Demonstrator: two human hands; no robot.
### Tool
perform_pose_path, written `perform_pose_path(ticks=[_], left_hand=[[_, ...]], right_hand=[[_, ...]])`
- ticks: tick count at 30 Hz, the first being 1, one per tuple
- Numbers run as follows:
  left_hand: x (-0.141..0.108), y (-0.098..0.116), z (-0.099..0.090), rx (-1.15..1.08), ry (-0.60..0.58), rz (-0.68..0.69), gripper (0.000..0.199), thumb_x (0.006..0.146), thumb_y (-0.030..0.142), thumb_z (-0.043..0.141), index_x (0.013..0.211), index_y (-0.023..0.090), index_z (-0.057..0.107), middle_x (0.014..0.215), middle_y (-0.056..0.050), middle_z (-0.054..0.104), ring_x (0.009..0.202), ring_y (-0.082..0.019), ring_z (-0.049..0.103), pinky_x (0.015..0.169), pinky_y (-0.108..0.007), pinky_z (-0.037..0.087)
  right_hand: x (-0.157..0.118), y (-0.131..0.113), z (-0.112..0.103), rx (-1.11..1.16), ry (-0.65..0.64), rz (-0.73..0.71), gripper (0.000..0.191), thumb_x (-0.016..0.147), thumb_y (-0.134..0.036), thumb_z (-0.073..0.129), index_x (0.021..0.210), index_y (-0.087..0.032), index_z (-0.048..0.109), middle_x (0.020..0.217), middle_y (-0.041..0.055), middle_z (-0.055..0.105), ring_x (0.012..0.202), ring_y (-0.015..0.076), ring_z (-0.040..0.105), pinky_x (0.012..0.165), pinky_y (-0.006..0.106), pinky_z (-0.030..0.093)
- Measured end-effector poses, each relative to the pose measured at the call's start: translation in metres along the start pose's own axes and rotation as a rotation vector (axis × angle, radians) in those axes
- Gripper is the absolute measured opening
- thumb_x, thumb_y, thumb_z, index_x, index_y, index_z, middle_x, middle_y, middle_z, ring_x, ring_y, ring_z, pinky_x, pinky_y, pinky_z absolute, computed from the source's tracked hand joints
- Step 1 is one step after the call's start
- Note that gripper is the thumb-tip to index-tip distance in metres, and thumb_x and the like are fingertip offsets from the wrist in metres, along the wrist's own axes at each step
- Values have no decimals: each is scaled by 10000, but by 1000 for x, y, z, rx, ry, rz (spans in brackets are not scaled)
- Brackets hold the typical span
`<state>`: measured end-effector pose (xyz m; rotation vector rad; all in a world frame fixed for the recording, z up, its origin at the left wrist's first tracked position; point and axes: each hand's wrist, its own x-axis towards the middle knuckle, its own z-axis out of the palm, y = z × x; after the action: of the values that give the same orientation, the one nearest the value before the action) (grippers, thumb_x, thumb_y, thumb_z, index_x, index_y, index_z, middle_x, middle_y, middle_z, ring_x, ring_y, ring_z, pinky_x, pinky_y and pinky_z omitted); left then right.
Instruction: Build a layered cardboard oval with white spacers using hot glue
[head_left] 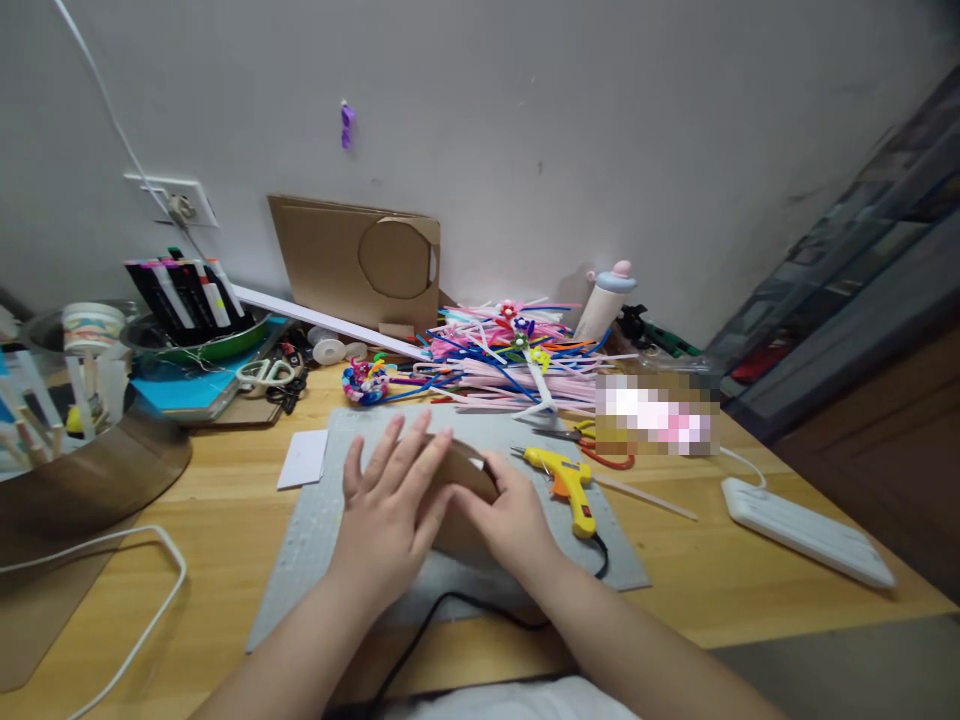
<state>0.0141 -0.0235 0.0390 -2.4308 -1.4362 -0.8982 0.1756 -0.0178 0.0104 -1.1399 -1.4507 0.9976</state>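
A brown cardboard piece with a curved upper edge stands tilted above the grey cutting mat. My left hand has its thumb and index finger against the cardboard's left side, while its other fingers fan out. On the right side, my right hand grips the cardboard between thumb and bent fingers. Both thumbs nearly meet at the front. A small white patch shows by the right fingers; what it is I cannot tell. Right of the hands, a yellow glue gun with a glue stick in its back lies on the mat.
Pipe cleaners are heaped behind the mat, with pliers nearby. White paper lies at left. Cut-out cardboard leans on the wall. A power strip sits at right. A black cord crosses in front.
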Motion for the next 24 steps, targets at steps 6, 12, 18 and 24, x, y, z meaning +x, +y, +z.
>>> perform_pose_path(ticks=[6,12,18,24], left_hand=[[-4,-24,35,59,-327,-281,520,959,349,324,1463,223,323,1554,-76,258,1437,-296,212,1113,-596,190],[12,-24,53,-2,-453,-155,538,953,414,347,1462,240,319,1552,-65,269,1435,-290,220,1121,-597,187],[20,-20,71,-90,-582,52,587,933,495,381,1455,230,337,1538,-66,304,1431,-247,244,1154,-491,191],[16,-24,75,-112,-616,87,614,950,499,322,1471,175,296,1547,-109,268,1436,-257,224,1156,-495,166]], right_hand=[[16,42,3,82,36,187,425,860,-372,480,1210,-141,545,1081,144,690,969,280,665,781,417,546],[12,46,-4,-48,201,58,627,802,-391,590,1362,-166,419,1467,143,388,1366,259,328,1133,468,233],[-1,22,-54,-236,292,-80,415,857,-405,515,1225,-214,515,1357,103,488,1291,231,413,1087,422,311],[-17,27,-137,-572,279,122,285,788,-470,557,742,-199,635,757,68,639,733,244,584,629,333,445]])
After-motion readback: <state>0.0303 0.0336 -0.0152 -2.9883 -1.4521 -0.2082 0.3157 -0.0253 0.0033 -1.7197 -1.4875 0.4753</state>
